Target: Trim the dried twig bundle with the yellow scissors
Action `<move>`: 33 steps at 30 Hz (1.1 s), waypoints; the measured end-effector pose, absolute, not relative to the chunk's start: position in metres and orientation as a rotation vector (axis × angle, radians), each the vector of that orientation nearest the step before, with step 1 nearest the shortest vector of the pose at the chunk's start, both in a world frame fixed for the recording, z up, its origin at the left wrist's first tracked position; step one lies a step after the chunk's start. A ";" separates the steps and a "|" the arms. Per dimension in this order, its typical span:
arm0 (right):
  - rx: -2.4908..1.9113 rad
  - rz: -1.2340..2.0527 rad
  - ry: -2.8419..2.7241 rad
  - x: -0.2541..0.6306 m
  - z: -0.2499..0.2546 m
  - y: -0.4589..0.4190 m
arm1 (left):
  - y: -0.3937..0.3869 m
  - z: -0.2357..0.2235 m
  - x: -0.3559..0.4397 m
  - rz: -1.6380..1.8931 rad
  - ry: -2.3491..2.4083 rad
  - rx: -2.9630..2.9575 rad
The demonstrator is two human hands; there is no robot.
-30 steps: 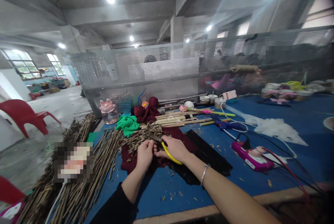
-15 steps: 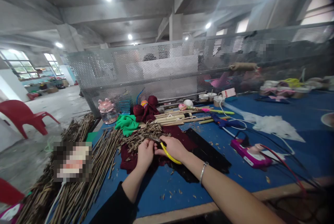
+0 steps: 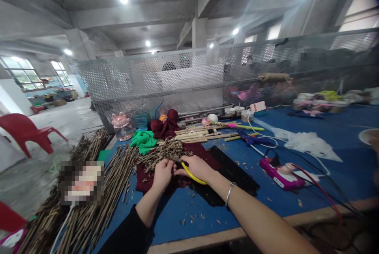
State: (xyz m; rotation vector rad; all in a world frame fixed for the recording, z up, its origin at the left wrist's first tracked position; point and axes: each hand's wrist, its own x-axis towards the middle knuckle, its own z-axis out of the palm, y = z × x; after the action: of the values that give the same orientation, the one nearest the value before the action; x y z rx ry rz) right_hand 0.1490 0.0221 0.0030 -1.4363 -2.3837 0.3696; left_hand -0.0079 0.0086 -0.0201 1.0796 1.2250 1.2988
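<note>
On the dark red fabric cloth [image 3: 145, 183], which lies on the blue, wood-edged tabletop [image 3: 171, 230], a loose heap of dried brown twiggy plant pieces [image 3: 161, 152] covers the far left part, and both hands work at its near edge, above the middle of the cloth. The right hand [image 3: 197, 167] has its grip wrapped around scissors with yellow looped handles [image 3: 194, 175] and grey metal blades, the blades pointing left towards the heap. The left hand [image 3: 162, 173] is drawn into a narrow grip, thumb and fingertips just beside the blades; at this size I cannot tell whether a piece sits in that pinch, nor how far apart the blades stand. Good trimming here would seem to call for a pinch just behind the cutting line, fingertips clear of the blades' path, with small squeezes, since such dry stuff probably snaps and scatters. Working low over the cloth should catch more of the crumbs, some of which lie on the near side of it. To the left of the cloth a fan of long, thin brown stems [image 3: 114, 183] spreads out, and to its right lies a flat black sheet [image 3: 237, 177], best kept out from under the wrist
</note>
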 end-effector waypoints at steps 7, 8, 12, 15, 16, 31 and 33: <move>-1.407 0.339 -2.422 0.153 0.001 0.024 | 0.008 -0.019 -0.008 1.248 1.272 1.074; -1.405 0.348 -2.423 0.153 0.002 0.023 | 0.008 -0.020 -0.008 1.242 1.276 1.077; -1.397 0.392 -2.422 0.152 0.005 0.021 | 0.008 -0.021 -0.008 1.237 1.270 1.105; -1.413 0.369 -2.422 0.152 0.005 0.023 | 0.008 -0.018 -0.009 1.236 1.290 1.150; -1.421 0.359 -2.424 0.153 0.006 0.024 | 0.008 -0.017 -0.011 1.235 1.319 1.176; -1.561 0.301 -2.219 0.204 0.004 0.062 | 0.020 -0.006 -0.047 1.447 1.746 1.865; -1.570 0.300 -2.212 0.204 0.001 0.064 | 0.017 -0.002 -0.049 1.374 1.880 2.004</move>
State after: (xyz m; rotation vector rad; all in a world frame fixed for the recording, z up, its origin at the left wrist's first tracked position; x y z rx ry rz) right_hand 0.2036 0.0645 0.0005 -1.5704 -2.2120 0.2996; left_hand -0.0491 0.0174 -0.0018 2.0038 1.8798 1.3739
